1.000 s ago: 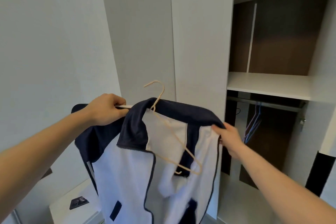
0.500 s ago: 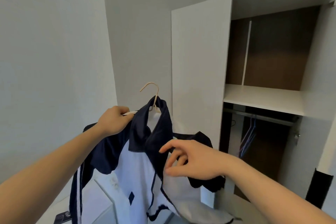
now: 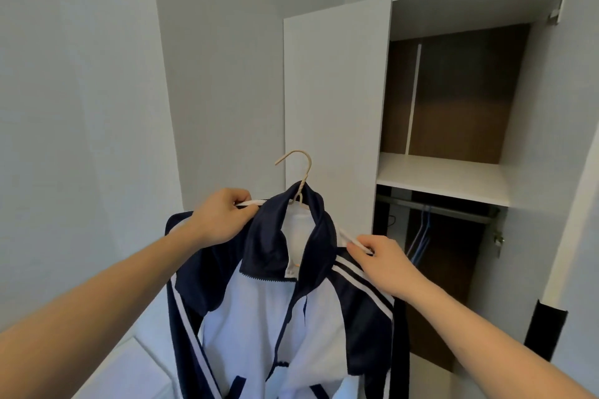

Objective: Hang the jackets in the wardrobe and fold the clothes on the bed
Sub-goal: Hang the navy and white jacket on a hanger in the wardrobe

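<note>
Head view: we hold a smooth navy-and-white jacket (image 3: 285, 301) on a thin wire hanger (image 3: 299, 178). Left hand (image 3: 220, 220) fingers curl round the hanger's white arm; right hand (image 3: 385, 266) pinches the other arm. Beyond our right fingers: open white wardrobe (image 3: 337, 107), metal rail (image 3: 437, 207), brown back panel.

Navy-and-white jacket (image 3: 291, 311) draped on cream hanger (image 3: 299, 185), collar up, before open wardrobe (image 3: 440, 172)
</note>
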The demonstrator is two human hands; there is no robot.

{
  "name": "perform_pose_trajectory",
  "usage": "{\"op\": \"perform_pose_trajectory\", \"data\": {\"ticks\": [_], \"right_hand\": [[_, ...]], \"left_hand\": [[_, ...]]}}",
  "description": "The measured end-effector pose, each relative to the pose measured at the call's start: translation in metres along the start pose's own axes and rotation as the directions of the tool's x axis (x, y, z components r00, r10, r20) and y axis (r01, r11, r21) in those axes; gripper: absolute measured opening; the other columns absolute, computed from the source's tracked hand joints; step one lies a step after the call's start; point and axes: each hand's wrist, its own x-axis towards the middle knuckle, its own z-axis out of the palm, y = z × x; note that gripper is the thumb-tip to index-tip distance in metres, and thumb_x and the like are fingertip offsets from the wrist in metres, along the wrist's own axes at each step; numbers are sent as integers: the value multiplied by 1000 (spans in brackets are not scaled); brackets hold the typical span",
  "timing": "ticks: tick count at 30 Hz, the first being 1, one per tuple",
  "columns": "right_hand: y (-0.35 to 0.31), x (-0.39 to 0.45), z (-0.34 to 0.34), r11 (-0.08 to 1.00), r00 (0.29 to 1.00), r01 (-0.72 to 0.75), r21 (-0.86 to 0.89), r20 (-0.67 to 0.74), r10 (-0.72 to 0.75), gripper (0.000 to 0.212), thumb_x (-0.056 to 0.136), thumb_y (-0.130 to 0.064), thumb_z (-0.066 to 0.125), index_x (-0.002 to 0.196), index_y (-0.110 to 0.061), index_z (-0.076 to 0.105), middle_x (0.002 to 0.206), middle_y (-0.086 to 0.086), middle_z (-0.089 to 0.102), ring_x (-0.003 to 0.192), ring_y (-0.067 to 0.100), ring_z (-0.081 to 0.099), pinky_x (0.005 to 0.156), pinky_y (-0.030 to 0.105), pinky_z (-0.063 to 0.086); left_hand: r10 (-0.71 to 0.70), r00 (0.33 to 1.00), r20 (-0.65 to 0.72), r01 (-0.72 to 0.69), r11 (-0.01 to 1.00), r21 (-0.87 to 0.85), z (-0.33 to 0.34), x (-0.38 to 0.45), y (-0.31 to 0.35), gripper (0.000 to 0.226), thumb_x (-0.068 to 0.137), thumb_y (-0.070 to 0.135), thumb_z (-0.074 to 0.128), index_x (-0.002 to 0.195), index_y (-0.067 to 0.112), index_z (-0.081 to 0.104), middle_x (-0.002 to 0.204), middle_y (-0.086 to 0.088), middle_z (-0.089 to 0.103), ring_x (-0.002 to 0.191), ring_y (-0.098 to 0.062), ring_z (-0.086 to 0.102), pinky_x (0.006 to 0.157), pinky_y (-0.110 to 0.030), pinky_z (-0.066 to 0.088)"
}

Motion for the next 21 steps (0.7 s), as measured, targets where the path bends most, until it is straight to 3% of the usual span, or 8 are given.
{"op": "perform_pose_trajectory", "data": {"ticks": [3, 7, 12, 15, 17, 21], "right_hand": [[10, -4, -1, 989, 992, -117, 91, -40, 121, 47, 99, -29, 59, 58, -20, 39, 54, -6, 37, 52, 9, 36, 59, 31, 29], [30, -12, -3, 960, 956, -266, 84, -103, 274, 49, 94, -26, 60, 51, -22, 37, 55, 0, 37, 55, 16, 37, 62, 35, 31], [66, -23, -13, 934, 926, -355, 25, -126, 355, 55, 90, -35, 61, 41, -26, 38, 45, -9, 34, 46, 9, 32, 55, 33, 30], [91, -28, -18, 908, 902, -418, 12, -117, 416, 55, 91, -34, 61, 39, -28, 41, 46, -8, 35, 47, 11, 33, 56, 33, 31], [110, -31, -16, 885, 880, -465, 16, -106, 464, 57, 91, -34, 61, 39, -28, 41, 47, -8, 35, 50, 13, 35, 57, 33, 31], [142, -35, -6, 836, 832, -548, 15, -84, 548, 50, 91, -34, 60, 48, -26, 36, 50, -8, 34, 53, 15, 37, 61, 35, 30]], "left_hand": [[-2, 999, 47, 1, 1000, 12, 27, 10, 5, 42, 94, 46, 62, 64, 17, 54, 56, 8, 52, 59, -15, 47, 60, -31, 40], [20, 987, 160, -26, 999, 34, 81, 14, 24, 29, 80, 38, 52, 62, 15, 50, 52, 8, 50, 55, -17, 45, 54, -30, 38], [151, 928, 340, -230, 951, 206, 138, 27, 42, 31, 76, 47, 40, 65, 21, 51, 75, 3, 57, 68, -20, 56, 63, -34, 42], [151, 861, 486, -332, 890, 311, 158, 44, 43, 41, 85, 56, 49, 102, 26, 71, 107, 6, 63, 93, -19, 62, 85, -34, 44], [135, 833, 537, -348, 882, 317, 169, 60, 41, 42, 89, 48, 60, 126, 31, 65, 125, 7, 57, 111, -19, 59, 98, -35, 43], [83, 850, 520, -278, 909, 309, 191, 93, 39, 48, 88, 26, 64, 136, 29, 58, 135, 2, 51, 120, -21, 56, 99, -32, 46]]}}
